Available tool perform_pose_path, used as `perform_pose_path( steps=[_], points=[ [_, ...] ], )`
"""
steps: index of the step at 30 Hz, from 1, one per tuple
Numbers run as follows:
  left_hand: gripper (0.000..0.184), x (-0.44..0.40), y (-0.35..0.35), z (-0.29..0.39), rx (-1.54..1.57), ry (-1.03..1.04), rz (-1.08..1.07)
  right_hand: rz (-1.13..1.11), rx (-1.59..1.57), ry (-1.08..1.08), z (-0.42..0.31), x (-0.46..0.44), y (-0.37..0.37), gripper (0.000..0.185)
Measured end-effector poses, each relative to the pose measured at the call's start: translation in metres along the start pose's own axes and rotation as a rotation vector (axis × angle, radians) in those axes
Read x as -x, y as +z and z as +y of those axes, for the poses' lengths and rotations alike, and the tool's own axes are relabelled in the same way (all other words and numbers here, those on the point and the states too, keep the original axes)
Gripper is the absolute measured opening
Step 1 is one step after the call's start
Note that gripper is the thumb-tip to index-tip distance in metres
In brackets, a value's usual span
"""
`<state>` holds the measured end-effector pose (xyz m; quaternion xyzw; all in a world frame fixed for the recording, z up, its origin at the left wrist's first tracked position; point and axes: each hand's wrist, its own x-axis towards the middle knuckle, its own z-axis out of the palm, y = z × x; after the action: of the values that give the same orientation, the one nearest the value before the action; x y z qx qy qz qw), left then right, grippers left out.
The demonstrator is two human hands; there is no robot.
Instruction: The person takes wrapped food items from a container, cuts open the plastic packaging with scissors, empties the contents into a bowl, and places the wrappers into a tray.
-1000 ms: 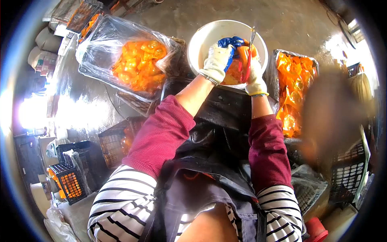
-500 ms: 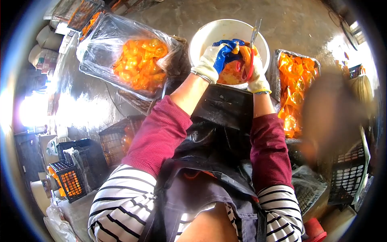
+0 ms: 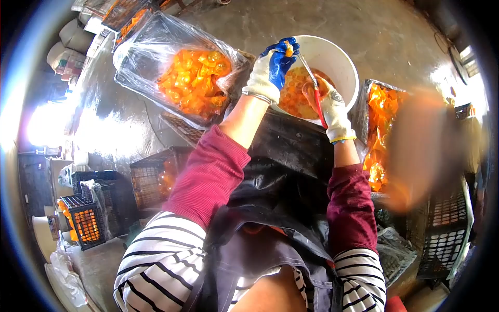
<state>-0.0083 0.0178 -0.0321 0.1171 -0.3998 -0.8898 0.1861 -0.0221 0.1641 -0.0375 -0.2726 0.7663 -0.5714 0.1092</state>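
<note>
My left hand, in a white and blue glove, is raised at the left rim of a white bucket. Its fingers close on a small orange piece; what kind of thing it is I cannot make out. In a white and orange glove, my right hand grips red-handled scissors over the bucket's right side. The metal blades point up and left toward my left hand. Inside the bucket lie many wet-looking orange pieces.
A plastic-lined crate of glossy orange pieces sits left of the bucket, and a similar crate stands to the right. Black crates are at lower left, another at lower right. A blurred shape covers part of the right side.
My hands have come apart: the left went up and left with the orange piece, the right lower with the scissors. The blades have swung from pointing up-right to up-left.
</note>
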Motion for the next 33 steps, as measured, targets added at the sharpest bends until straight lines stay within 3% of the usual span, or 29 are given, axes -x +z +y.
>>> perform_pose_path(
  steps=[3, 10, 13, 16, 19, 22, 25, 28, 31, 33],
  points=[
    [0.017, 0.007, 0.006, -0.002, 0.011, 0.070, -0.057, 0.005, 0.016, 0.030, -0.009, 0.002, -0.001, 0.028],
    [0.019, 0.017, 0.018, 0.003, 0.162, -0.045, -0.104, -0.014, -0.345, 0.301, -0.037, 0.007, -0.004, 0.026],
    [0.026, 0.016, 0.019, -0.001, 0.103, -0.084, -0.116, -0.091, -0.359, 0.300, -0.027, 0.005, -0.005, 0.031],
    [0.034, 0.013, 0.021, -0.007, 0.047, -0.123, -0.131, -0.068, -0.245, 0.232, -0.027, 0.005, -0.005, 0.030],
    [0.033, 0.005, 0.018, -0.014, 0.189, -0.143, -0.122, -0.045, 0.172, 0.006, -0.040, 0.008, -0.010, 0.029],
    [0.033, 0.010, 0.027, -0.012, 0.110, -0.069, -0.165, 0.018, -0.221, 0.040, -0.032, 0.009, -0.004, 0.029],
    [0.033, 0.009, 0.026, -0.012, 0.134, -0.066, -0.157, -0.006, -0.732, 0.563, -0.054, 0.008, -0.008, 0.030],
    [0.032, 0.012, 0.028, -0.010, 0.216, -0.080, -0.178, -0.109, -0.475, 0.420, -0.050, 0.010, -0.009, 0.032],
    [0.032, 0.010, 0.024, -0.013, 0.285, -0.072, -0.205, 0.026, -0.535, 0.115, -0.031, 0.011, 0.007, 0.032],
    [0.032, 0.005, 0.019, -0.016, 0.295, -0.079, -0.208, 0.060, -0.514, 0.023, -0.024, 0.008, 0.009, 0.032]
  ],
)
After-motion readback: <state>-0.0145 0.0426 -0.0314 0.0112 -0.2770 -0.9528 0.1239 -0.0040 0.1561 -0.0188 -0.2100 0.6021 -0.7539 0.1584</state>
